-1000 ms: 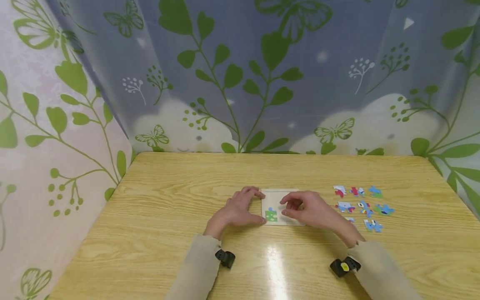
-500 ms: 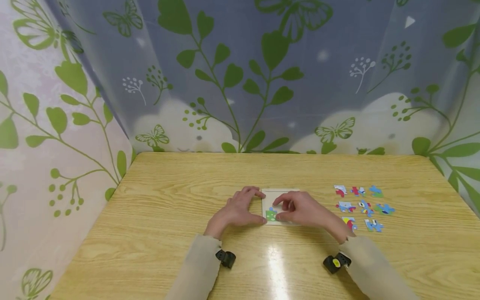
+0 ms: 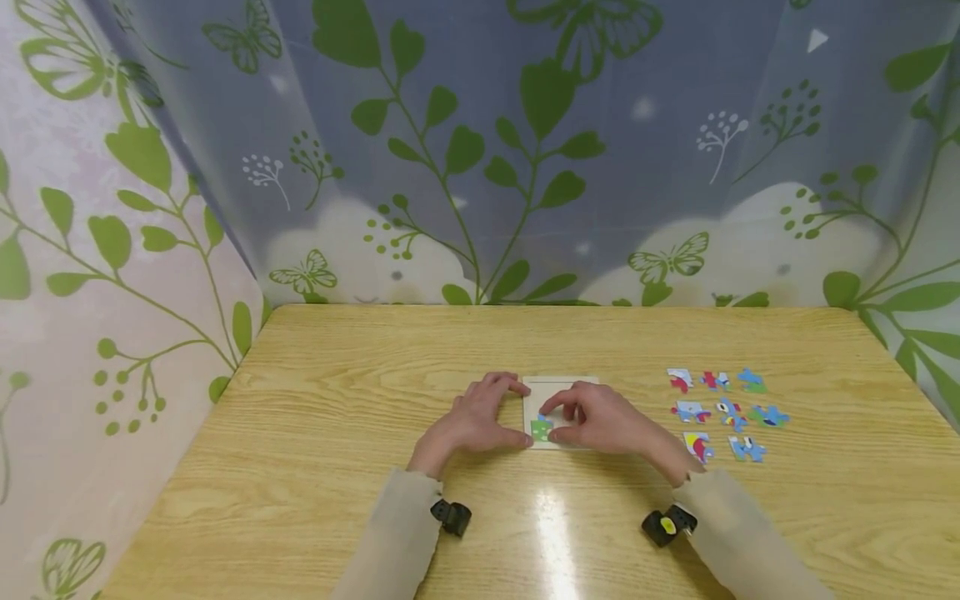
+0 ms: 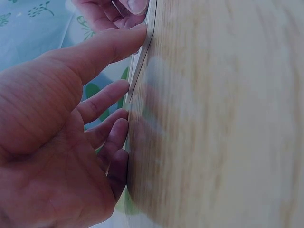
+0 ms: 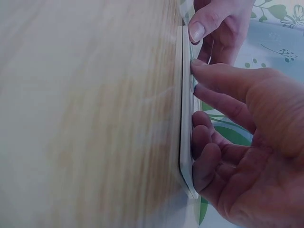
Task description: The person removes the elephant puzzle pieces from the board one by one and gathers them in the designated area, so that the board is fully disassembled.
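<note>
A small pale puzzle tray [image 3: 538, 395] lies flat on the table, with one green-and-blue puzzle piece [image 3: 538, 429] in its near left corner. My left hand [image 3: 478, 417] rests at the tray's left side, its thumb at the near corner and its index finger at the far corner, fingers spread. My right hand [image 3: 606, 421] is over the tray's right part, thumb and index finger at the piece's edges, pinching it. In the right wrist view the right hand [image 5: 256, 128] has its other fingers curled against the tray's rim [image 5: 185, 137]. The wrist views show the piece only edge-on.
Several loose puzzle pieces [image 3: 731, 414] lie in rough rows on the table to the right of the tray. The wooden table [image 3: 360, 358] ends at a patterned curtain [image 3: 480, 167] behind. A black strap [image 3: 667, 525] sits at my right wrist.
My right hand has moved left across the tray, and its thumb and index finger have come onto the green-and-blue piece. The left hand has stayed at the tray's left side.
</note>
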Demonstrator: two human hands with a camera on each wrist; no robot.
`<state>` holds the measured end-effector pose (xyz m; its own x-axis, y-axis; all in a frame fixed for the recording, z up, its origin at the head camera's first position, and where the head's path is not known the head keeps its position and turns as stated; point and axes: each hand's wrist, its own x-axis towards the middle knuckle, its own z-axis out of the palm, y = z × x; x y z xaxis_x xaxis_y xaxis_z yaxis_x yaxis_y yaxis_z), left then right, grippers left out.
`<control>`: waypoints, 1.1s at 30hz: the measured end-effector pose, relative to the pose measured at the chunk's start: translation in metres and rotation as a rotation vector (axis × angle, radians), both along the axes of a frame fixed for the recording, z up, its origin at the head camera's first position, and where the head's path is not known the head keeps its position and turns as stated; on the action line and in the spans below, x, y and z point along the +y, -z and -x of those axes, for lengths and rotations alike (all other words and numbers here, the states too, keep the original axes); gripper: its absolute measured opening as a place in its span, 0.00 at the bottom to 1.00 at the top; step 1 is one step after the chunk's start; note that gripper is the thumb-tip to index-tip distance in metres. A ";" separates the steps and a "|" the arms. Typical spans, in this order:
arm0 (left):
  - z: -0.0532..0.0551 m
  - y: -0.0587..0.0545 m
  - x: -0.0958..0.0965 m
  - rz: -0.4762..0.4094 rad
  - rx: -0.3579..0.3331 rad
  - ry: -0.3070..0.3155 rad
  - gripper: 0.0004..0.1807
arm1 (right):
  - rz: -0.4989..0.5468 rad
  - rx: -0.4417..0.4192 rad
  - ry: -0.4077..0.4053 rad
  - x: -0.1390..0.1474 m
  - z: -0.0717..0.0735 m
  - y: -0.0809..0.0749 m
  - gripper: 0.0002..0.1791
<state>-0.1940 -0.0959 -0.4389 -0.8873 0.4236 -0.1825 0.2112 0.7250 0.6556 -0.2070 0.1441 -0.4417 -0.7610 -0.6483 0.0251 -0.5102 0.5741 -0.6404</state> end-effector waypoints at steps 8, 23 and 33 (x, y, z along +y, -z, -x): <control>0.000 -0.001 0.000 0.007 -0.007 -0.001 0.34 | 0.010 -0.044 0.002 -0.002 0.000 -0.003 0.14; 0.000 -0.001 0.001 0.002 -0.006 -0.006 0.33 | 0.107 -0.124 0.061 -0.003 -0.003 -0.001 0.09; 0.001 -0.001 0.001 0.007 -0.007 0.003 0.33 | 0.152 -0.145 0.069 -0.003 -0.004 -0.001 0.08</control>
